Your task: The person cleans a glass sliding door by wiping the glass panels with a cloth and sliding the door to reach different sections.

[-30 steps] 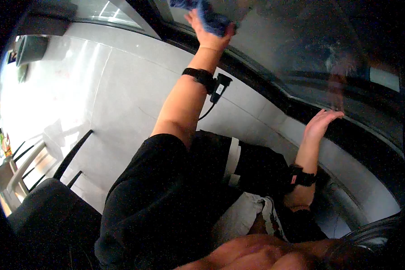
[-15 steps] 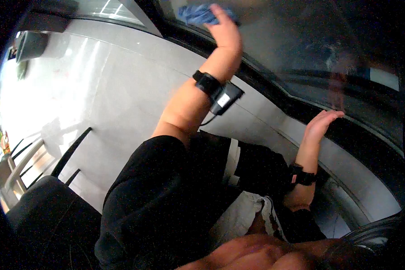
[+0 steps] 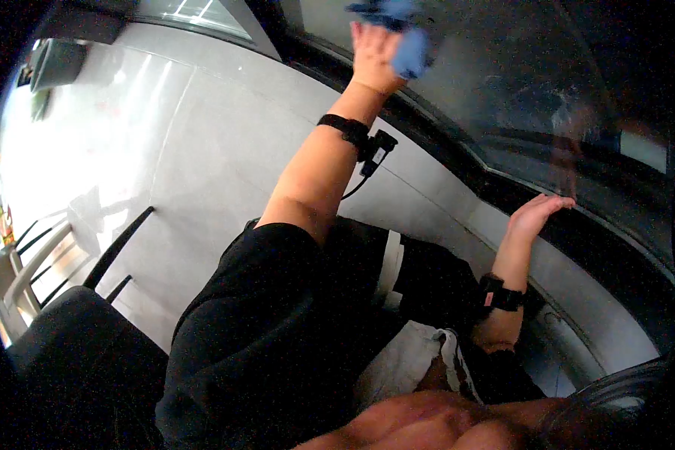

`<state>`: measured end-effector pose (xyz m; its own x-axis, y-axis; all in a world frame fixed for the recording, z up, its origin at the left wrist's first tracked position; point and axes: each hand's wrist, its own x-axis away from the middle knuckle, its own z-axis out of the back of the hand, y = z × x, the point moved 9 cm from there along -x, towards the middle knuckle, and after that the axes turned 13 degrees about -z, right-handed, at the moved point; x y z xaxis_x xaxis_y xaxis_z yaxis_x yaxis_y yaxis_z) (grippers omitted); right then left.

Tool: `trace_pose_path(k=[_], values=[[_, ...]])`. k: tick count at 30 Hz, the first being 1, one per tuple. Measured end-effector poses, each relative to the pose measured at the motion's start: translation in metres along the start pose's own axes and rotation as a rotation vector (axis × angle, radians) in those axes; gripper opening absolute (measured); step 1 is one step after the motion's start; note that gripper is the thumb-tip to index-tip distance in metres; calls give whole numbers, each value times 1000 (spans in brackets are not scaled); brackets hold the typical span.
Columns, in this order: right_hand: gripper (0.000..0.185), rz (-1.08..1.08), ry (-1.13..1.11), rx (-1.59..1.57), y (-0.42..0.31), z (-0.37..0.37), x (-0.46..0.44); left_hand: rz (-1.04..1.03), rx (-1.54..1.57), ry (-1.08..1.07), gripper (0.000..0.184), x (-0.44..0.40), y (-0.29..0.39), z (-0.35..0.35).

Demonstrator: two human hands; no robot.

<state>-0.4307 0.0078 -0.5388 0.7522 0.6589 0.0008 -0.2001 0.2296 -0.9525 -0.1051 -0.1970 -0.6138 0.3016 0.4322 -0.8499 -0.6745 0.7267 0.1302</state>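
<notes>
At the top of the view, my left hand (image 3: 375, 64) is on a blue cloth (image 3: 412, 54), which bunches out beyond and beside the fingers. Hand and cloth are at a dark glass pane (image 3: 487, 90), and both are slightly blurred. Lower on the right, my right hand (image 3: 531, 216) has its fingers stretched out together, with their tips at the black frame (image 3: 495, 184) along the pane's lower edge. No object shows in it. A faint reflection appears in the glass above this hand. Black straps circle both forearms, and the left one carries a small device (image 3: 375, 154) with a cable.
Light grey floor tiles (image 3: 210, 142) stretch out on the left. A chair with thin black legs (image 3: 120, 244) and a dark seat or cover (image 3: 82, 352) stands at lower left. A grey container (image 3: 58, 64) is at upper left. A pale ledge (image 3: 435, 180) runs below the frame.
My left hand has turned and shifted slightly down, and the blue cloth has moved to the right along the glass. My right hand has stayed almost in place.
</notes>
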Motion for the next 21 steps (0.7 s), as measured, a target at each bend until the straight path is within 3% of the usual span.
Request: trace_pose_path(k=[1,2,4,6,7,9,12,14,15,16,18,19,21], values=[[81,15,-13,10,-2,-1,2,169,61,225,48,-4,-16,19],[81,-13,-29,-7,-2,0,1,291,-42,10,52,20,-23,-11],[80,-61,-66,-46,-4,-2,-3,783,106,11,64,60,-43,-21],[81,-82,-108,-75,-4,-3,-3,1479,643,490,77,115,-42,-41],[81,-90,-130,-93,-2,-4,-5,1908,648,311,80,145,-36,-56],[81,-69,-70,-55,2,0,-4,2009,742,414,76,128,-23,-47],[80,-73,-55,-23,-6,-4,2,1673,756,574,70,85,-6,-44],[80,-51,-38,12,-8,-3,3,1453,837,497,65,51,19,-40],[80,-22,-16,35,-5,-2,0,1320,946,484,71,34,35,-34],[80,10,6,58,-5,-2,0,1158,962,337,81,21,49,-29],[80,-2,30,20,-9,-7,5,224,257,-304,67,-34,87,0],[80,-12,44,5,-10,-7,7,-84,247,-347,41,-47,105,-1],[83,-13,88,-16,-10,-3,6,-316,76,-198,38,-65,121,16]])
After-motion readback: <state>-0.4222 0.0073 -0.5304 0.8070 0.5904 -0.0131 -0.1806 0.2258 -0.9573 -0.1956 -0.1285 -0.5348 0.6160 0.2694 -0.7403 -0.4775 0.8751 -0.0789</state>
